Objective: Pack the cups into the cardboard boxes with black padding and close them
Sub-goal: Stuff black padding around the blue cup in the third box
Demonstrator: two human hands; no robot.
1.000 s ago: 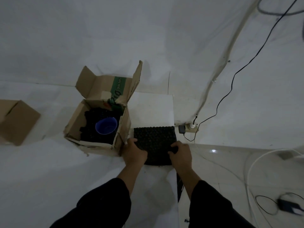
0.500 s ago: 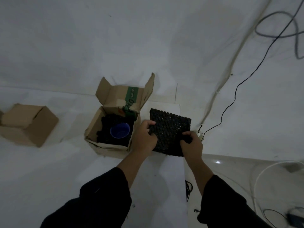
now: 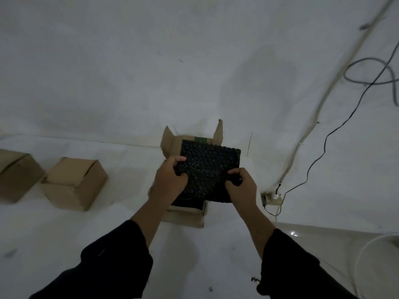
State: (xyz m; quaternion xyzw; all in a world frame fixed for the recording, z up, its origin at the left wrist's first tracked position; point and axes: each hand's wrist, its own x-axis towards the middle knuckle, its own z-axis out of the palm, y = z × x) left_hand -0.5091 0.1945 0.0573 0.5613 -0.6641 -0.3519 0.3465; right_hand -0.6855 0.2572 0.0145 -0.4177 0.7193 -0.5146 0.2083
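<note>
While both hands held the black padding sheet [image 3: 208,167] up over the open cardboard box [image 3: 185,214], it hid most of the box mouth. Could not tell what sat under it; only a dark strip of the interior showed at the near edge.

Left hand [image 3: 170,180]: fingers curled round the sheet's left edge, thumb on the top face. Right hand [image 3: 241,186]: clamped on the near right corner, fingers curled, knuckles toward camera. Both sleeves black.

Open box sat on the white floor, close to the white wall. Two flaps [image 3: 218,132] stood upright on the far side. A bit of green print [image 3: 199,138] showed just past the sheet's far edge. Near wall of the box was visible below the wrists.

Left of it, well apart: closed box [image 3: 73,186], top flaps folded down. Further left, second box [image 3: 15,175], partly cut by the frame edge, just beside the first.

Right side: black cable [image 3: 323,147] ran down the wall to a socket block [image 3: 273,198] on the floor, near the right hand. White conduit [image 3: 306,126] ran diagonally up the wall beside it.
</note>
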